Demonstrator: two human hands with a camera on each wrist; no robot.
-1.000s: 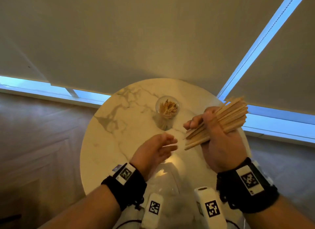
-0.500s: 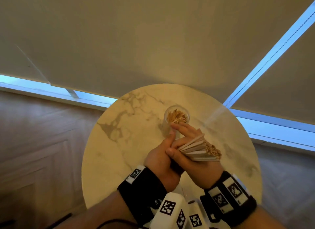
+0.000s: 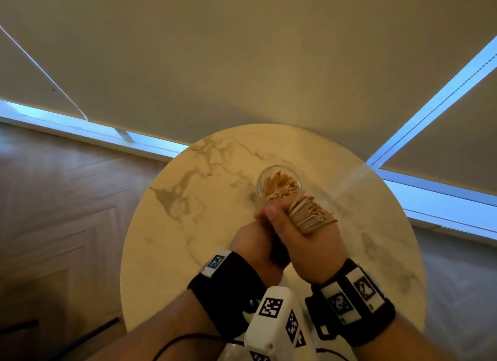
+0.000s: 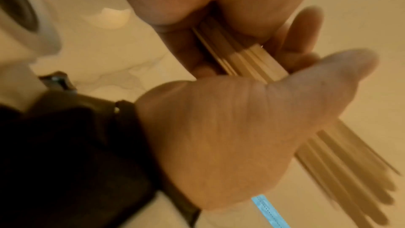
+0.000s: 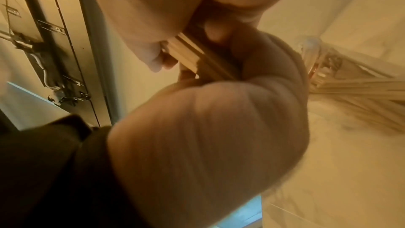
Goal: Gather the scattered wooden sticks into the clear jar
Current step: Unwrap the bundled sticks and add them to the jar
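Note:
A clear jar with several wooden sticks in it stands upright near the middle of the round marble table. Just in front of the jar, my right hand grips a bundle of wooden sticks, its fanned top ends close to the jar's rim. My left hand is pressed against the right one. In the left wrist view its thumb lies across the bundle, whose other end fans out below. The right wrist view glimpses the jar, blurred.
The tabletop drops off to wooden floor on the left and to pale floor on the right. Closed blinds with bright window strips stand right behind the table. White marker-tagged devices hang at my wrists near the table's front edge.
My right hand brought the bundle in from the raised right side to the centre. My left hand, open and apart before, closed in on the bundle. Both hands have moved toward the jar.

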